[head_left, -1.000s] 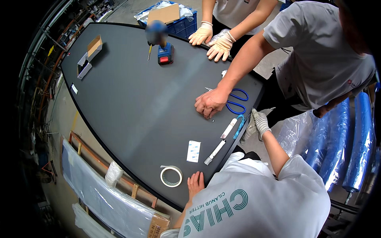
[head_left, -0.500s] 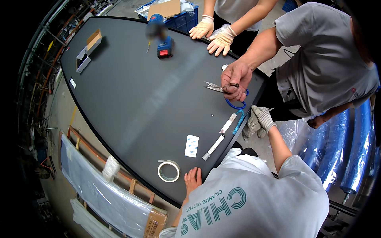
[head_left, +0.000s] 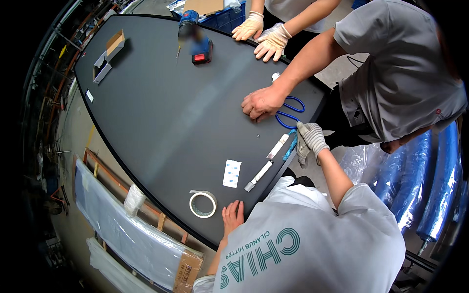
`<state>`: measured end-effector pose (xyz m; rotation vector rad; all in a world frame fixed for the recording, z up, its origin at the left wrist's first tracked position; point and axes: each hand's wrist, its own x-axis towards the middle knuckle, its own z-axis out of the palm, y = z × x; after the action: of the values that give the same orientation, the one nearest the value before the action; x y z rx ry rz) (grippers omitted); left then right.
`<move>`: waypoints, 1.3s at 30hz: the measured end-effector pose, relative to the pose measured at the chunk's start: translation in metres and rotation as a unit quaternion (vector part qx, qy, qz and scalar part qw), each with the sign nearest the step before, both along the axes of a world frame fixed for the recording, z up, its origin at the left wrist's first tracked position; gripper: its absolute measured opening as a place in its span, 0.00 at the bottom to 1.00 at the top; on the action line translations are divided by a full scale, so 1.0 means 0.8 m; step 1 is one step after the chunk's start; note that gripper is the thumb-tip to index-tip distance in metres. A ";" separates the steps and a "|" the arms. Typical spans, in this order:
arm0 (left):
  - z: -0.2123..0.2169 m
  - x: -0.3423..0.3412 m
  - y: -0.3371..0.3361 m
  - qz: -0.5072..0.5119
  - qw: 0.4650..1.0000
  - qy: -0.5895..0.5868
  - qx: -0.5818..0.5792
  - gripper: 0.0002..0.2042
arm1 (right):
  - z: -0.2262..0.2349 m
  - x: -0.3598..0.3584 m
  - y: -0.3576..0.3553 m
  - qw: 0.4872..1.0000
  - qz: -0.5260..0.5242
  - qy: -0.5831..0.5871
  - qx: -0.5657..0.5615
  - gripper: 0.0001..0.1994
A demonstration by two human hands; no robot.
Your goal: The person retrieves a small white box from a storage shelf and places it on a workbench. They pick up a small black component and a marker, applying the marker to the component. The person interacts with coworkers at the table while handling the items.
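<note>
My left hand (head_left: 233, 217) is bare, its fingers spread flat on the dark grey panel (head_left: 171, 122) beside a roll of tape (head_left: 215, 205). At the panel's right edge, my right hand (head_left: 312, 136), in a striped grey glove, is closed on what looks like a second work glove (head_left: 303, 155). Close by lie a blue twisted strand (head_left: 290, 147), a white strip-like tool (head_left: 278, 146) and a white marker-like stick (head_left: 259, 176). Blue-handled scissors (head_left: 289, 118) lie farther off, their blades hidden under a co-worker's bare hand (head_left: 264, 103).
A cordless drill (head_left: 201, 51) and an open small box (head_left: 107, 56) stand on the panel's far part. A printed white card (head_left: 232, 173) lies nearer. Another person's gloved hands (head_left: 271, 41) rest on the far edge. Wrapped blue rolls (head_left: 415, 180) stand at the right.
The co-worker's bare hand has come down onto the panel, left of where it was raised with a small dark item. My right hand has shifted slightly left; my left hand stays flat.
</note>
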<state>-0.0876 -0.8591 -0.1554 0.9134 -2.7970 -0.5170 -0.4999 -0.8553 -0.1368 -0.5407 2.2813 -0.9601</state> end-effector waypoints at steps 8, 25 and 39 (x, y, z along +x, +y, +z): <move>0.000 0.008 -0.001 -0.014 1.000 -0.008 0.014 0.30 | 0.000 0.003 0.006 1.000 0.013 0.017 0.001 0.23; 0.019 0.006 0.001 0.146 0.984 0.103 -0.024 0.28 | -0.029 -0.001 0.013 0.987 -0.027 -0.064 -0.144 0.22; 0.022 -0.008 0.015 0.222 0.966 0.091 -0.094 0.24 | -0.025 -0.011 0.025 0.972 0.021 -0.142 -0.185 0.20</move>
<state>-0.0943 -0.8472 -0.1381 1.3182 -2.3252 -0.2468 -0.5089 -0.8353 -0.1566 -0.5604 1.8399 -1.3608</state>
